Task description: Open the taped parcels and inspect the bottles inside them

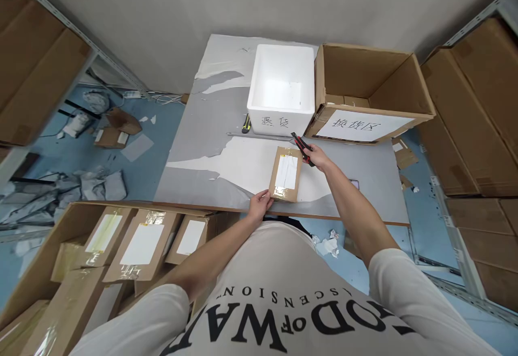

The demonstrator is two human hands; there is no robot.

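Observation:
A small cardboard box [286,175] with a white label and clear tape lies near the front edge of the table. My left hand [260,205] grips its lower left corner. In my right hand [318,157] is a red and black box cutter [302,148], held over the box's upper right edge and angled away to the upper left. Whether its blade is out, I cannot make out. Behind the box stand a white foam box [280,83] with handwriting on its front and a large open carton [370,91] with a handwritten paper sign.
A yellow and black box cutter [246,124] lies beside the foam box on the grey table [182,151]. A phone-like object [354,184] is by my right forearm. A big carton [44,259] of several taped boxes stands at lower left. Shelves with cartons [477,102] flank the table.

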